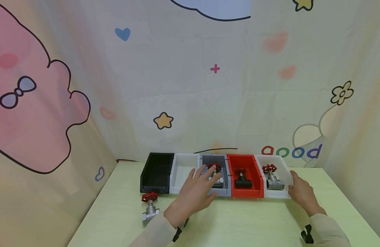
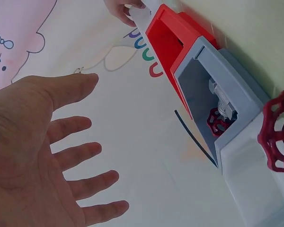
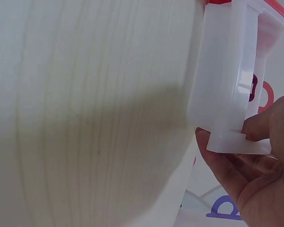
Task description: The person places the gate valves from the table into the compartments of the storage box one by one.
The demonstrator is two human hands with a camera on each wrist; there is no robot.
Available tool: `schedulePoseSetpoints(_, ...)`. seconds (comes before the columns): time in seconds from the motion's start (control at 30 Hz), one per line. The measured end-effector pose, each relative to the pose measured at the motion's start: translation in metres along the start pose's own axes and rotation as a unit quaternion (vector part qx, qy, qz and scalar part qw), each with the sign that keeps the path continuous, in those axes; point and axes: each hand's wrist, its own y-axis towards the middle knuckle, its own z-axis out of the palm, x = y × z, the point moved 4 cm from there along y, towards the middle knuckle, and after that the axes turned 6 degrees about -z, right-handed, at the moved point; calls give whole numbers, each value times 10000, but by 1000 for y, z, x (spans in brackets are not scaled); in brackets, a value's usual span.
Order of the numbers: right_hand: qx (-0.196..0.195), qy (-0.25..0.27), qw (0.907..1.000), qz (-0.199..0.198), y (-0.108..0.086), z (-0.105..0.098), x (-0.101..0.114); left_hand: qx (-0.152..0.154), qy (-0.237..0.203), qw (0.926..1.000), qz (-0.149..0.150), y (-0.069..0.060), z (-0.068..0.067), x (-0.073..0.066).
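My left hand [image 1: 196,190] is spread with straight fingers over the grey bin [image 1: 206,159], holding nothing. In that bin lies a metal valve [image 2: 222,101] with a red handwheel, partly hidden by the fingers. At the row's right end my right hand [image 1: 304,192] grips the side wall of a white bin [image 3: 227,94], thumb inside and fingers outside. A metal valve with a red wheel [image 1: 274,185] sits in this bin. Between them, a red bin [image 1: 259,187] holds a black-bodied valve [image 1: 243,182].
A black bin [image 1: 160,159] and another white bin [image 1: 185,161] continue the row leftward. In front of the black bin a red-wheeled valve [image 1: 150,212] stands on the table [image 1: 245,223]. Part of another object [image 1: 186,222] shows behind the left wrist. A printed curtain [image 1: 190,85] hangs behind.
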Motion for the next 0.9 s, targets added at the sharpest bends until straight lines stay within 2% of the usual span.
schedulePoseSetpoints(0.27, -57, -1, 10000, -35, 0, -1, 0, -379, 211, 9989, 160, -20, -8, 6)
schedulePoseSetpoints(0.4, -61, -10, 10000, -42, -1, 1, -1, -450, 275, 9984, 211, -31, -9, 10)
schedulePoseSetpoints(0.67, -130, 0, 9999, -83, -3, 2, -2, -379, 323, 9984, 250, -49, -6, 17)
schedulePoseSetpoints(0.9, -183, 6, 9998, -121, -2, 2, -2, -146, 111, 9995, 242, -63, -2, 25)
